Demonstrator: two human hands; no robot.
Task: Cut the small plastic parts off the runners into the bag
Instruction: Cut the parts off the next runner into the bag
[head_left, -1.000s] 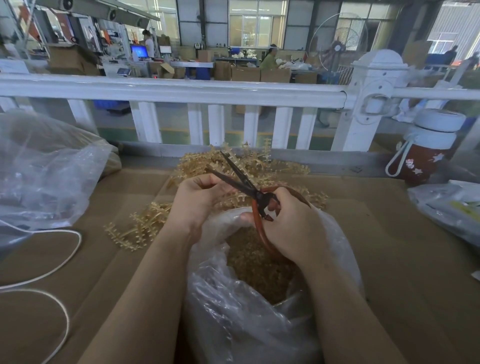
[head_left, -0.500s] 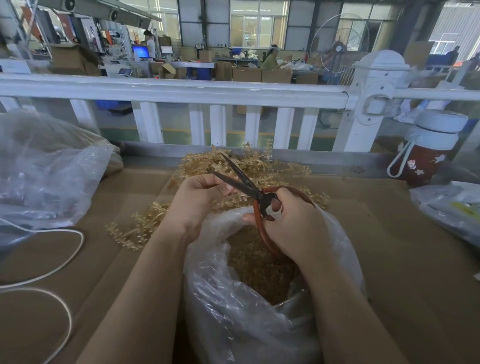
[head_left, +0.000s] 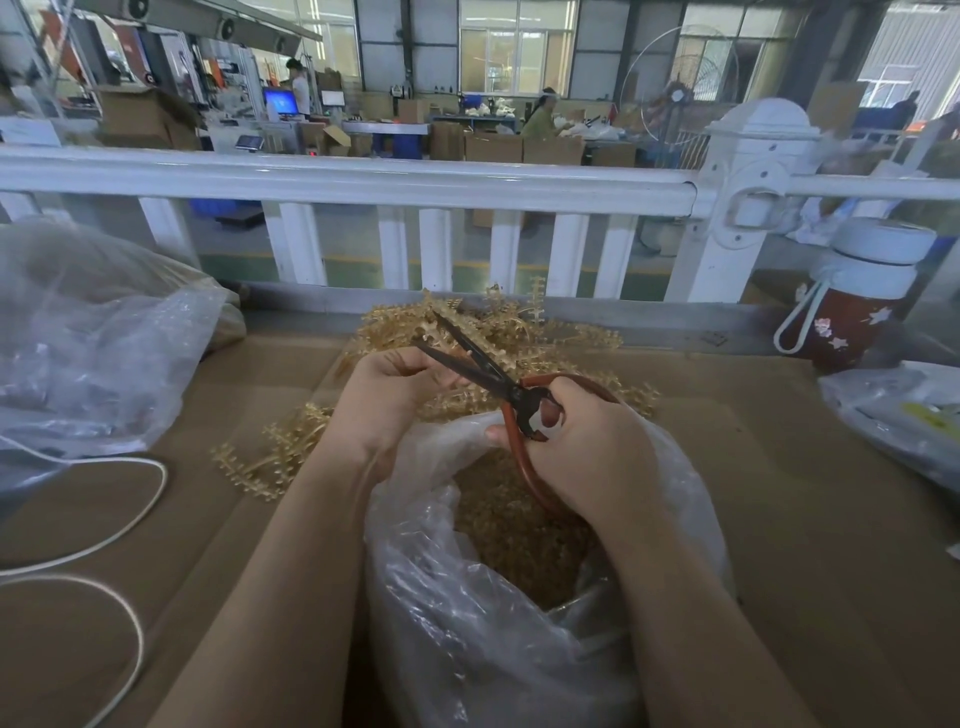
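Currently: right hand (head_left: 592, 457) grips the scissors (head_left: 498, 387) by the red-brown loop handles, fingers curled through and round them. Blades are parted in a narrow V, tips pointing up-left, away from the person.

Left hand (head_left: 387, 402) is curled with fingertips pinched together right at the lower blade. It seems to hold a runner piece between the blades, but the piece itself is too small and mostly hidden by the fingers, so what it holds is not certain.

Both hands sit just above the far rim of the clear plastic bag (head_left: 467, 639). Bag mouth is open toward the camera, directly under the right wrist and scissor handles. Inside is a mound of cut tan parts (head_left: 514, 535).

Uncut runners (head_left: 519, 332), tan and comb-like, are heaped on the cardboard-covered surface (head_left: 779, 519) just beyond the hands, behind the blade tips. A smaller cluster trails off to the left of the left forearm.

Off to the sides:
- Big crumpled clear bag (head_left: 93, 338) at far left.
- White cord (head_left: 104, 525) looping on the surface, front left.
- Red bottle with white lid (head_left: 857, 296) at far right, near the white railing (head_left: 363, 182).
- Another plastic packet (head_left: 904, 410) at right edge.
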